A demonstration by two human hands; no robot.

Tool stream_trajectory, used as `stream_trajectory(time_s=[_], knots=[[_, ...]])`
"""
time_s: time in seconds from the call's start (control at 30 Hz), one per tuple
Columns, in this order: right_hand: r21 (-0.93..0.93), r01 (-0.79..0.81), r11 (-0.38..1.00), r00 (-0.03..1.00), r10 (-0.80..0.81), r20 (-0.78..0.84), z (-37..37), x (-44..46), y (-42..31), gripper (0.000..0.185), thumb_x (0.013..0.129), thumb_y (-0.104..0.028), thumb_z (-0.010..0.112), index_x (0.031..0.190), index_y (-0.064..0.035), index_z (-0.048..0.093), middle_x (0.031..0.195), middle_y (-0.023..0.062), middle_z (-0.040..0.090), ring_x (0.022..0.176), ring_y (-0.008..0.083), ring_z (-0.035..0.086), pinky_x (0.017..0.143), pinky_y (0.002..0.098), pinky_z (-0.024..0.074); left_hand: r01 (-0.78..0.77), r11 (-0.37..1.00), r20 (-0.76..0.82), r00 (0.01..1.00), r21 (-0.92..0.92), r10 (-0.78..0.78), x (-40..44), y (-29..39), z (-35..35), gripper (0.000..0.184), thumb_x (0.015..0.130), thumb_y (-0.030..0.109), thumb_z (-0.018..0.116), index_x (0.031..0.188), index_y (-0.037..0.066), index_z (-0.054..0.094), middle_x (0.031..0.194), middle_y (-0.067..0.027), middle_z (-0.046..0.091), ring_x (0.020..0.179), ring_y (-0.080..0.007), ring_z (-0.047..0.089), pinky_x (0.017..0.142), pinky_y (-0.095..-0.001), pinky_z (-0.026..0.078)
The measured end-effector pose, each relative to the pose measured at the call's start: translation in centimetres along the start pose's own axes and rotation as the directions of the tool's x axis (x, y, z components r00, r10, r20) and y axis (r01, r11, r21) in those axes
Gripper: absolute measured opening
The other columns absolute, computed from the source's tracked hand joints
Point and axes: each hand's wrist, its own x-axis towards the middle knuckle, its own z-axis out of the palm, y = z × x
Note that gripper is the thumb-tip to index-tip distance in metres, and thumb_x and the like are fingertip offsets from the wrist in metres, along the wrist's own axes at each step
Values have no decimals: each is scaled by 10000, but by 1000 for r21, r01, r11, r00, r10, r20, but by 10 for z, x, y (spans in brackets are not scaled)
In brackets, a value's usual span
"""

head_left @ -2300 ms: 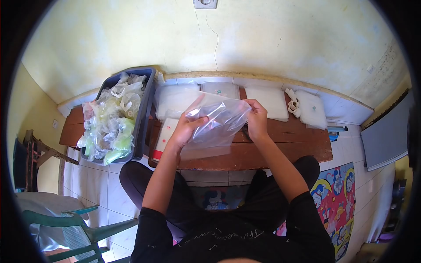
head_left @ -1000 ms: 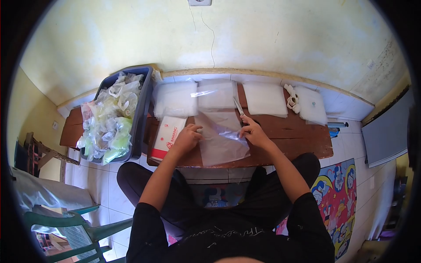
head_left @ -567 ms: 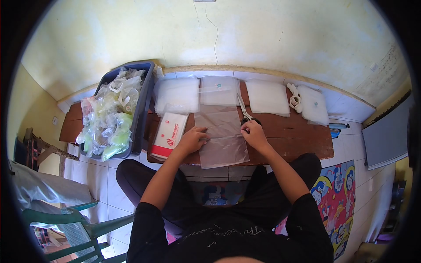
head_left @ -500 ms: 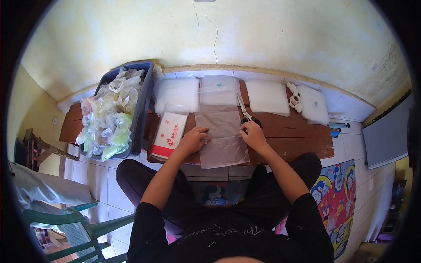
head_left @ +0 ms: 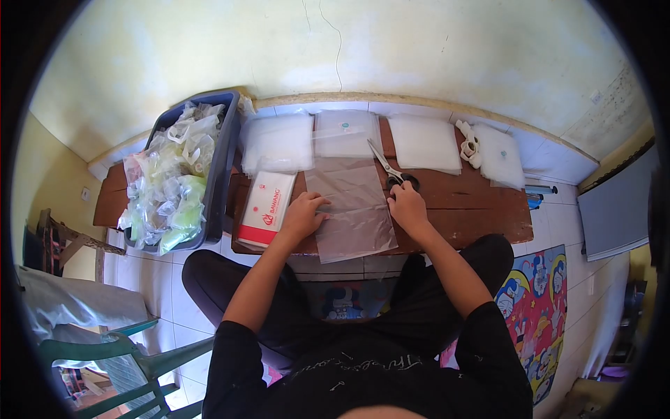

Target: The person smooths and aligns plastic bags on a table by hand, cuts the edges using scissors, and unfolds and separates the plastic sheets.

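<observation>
A clear plastic bag (head_left: 349, 209) lies flat on the brown wooden table, its lower end hanging slightly over the front edge. My left hand (head_left: 304, 215) rests at the bag's left edge, fingers stretched out and holding nothing. At the right, my right hand (head_left: 407, 204) has its fingers closed on the dark handles of a pair of scissors (head_left: 385, 162). The blades point up and to the left, lying beside the bag's upper right corner. Beside my left hand is a white and red plastic pack (head_left: 267, 206) printed "BAWANG".
Stacks of clear bags line the back of the table: left (head_left: 279, 143), middle (head_left: 345, 133), right (head_left: 424, 143) and far right (head_left: 499, 157). White rolls (head_left: 470, 145) stand between the two right ones. A dark tub (head_left: 225, 157) of plastic bags is at left, a green chair (head_left: 132, 356) lower left.
My right hand has moved from the bag's right edge up to the scissors' handles, and the scissors have turned, tips swinging left. My left hand has flattened a little beside the bag.
</observation>
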Motion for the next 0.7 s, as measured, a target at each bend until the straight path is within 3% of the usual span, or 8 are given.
stream_trajectory(time_s=[0.17,0.27,0.37,0.43,0.57,0.63,0.67,0.7], knots=[[57,-27,998,994,20,109,16,-4,2,215,794,-169,730,920,-41,612,919,185,619,867,370,630,766,458,518,7,1000,-7,1000,27,-7,-3,1,6,372,699,175,808,1053,130,703,1167,-100,620,1130,-306,560,945,-406,478],[105,-13,994,999,9,45,28,-9,3,301,759,-168,766,961,-31,589,880,183,636,825,370,635,750,460,513,-14,999,-12,1000,42,14,-3,3,9,362,693,177,814,1034,131,701,1175,-97,608,1130,-304,559,951,-402,474],[276,10,961,1000,-17,21,29,-9,1,386,721,-134,790,1021,-14,578,812,153,627,766,323,638,709,421,510,-27,998,-45,999,50,29,-4,3,11,342,697,173,811,1017,129,699,1165,-94,606,1131,-304,558,956,-400,471],[472,-152,869,985,91,149,26,-9,-3,425,698,-78,784,1058,16,577,747,126,596,718,253,625,676,371,501,-6,1000,-35,999,23,7,-4,4,12,337,699,164,807,1017,130,699,1164,-93,606,1132,-305,556,958,-398,469],[467,-191,864,973,102,209,22,-3,-6,409,719,-29,753,1088,14,585,732,113,643,716,250,651,697,365,523,-8,999,-34,999,34,9,-4,3,11,330,705,155,802,1016,119,699,1168,-96,604,1134,-303,555,958,-400,468],[709,-319,629,943,139,301,27,1,-2,382,727,-6,732,1089,-1,609,833,97,662,759,202,647,696,336,526,-12,1000,-64,998,8,13,-5,3,13,318,709,135,797,1010,100,698,1160,-98,607,1128,-305,557,962,-398,467],[708,-321,629,942,140,303,26,-1,-3,382,727,-6,732,1089,-1,609,833,97,662,759,202,647,696,336,526,-11,1000,-62,998,6,12,-5,3,13,318,709,135,797,1010,100,698,1160,-98,607,1128,-305,557,962,-398,467],[762,-378,525,924,171,341,25,-2,-5,375,738,7,712,1101,-1,616,937,111,666,789,190,644,712,323,527,-12,999,-46,999,-32,10,-5,3,13,308,712,123,792,1004,91,699,1159,-101,611,1129,-308,557,964,-395,465]])
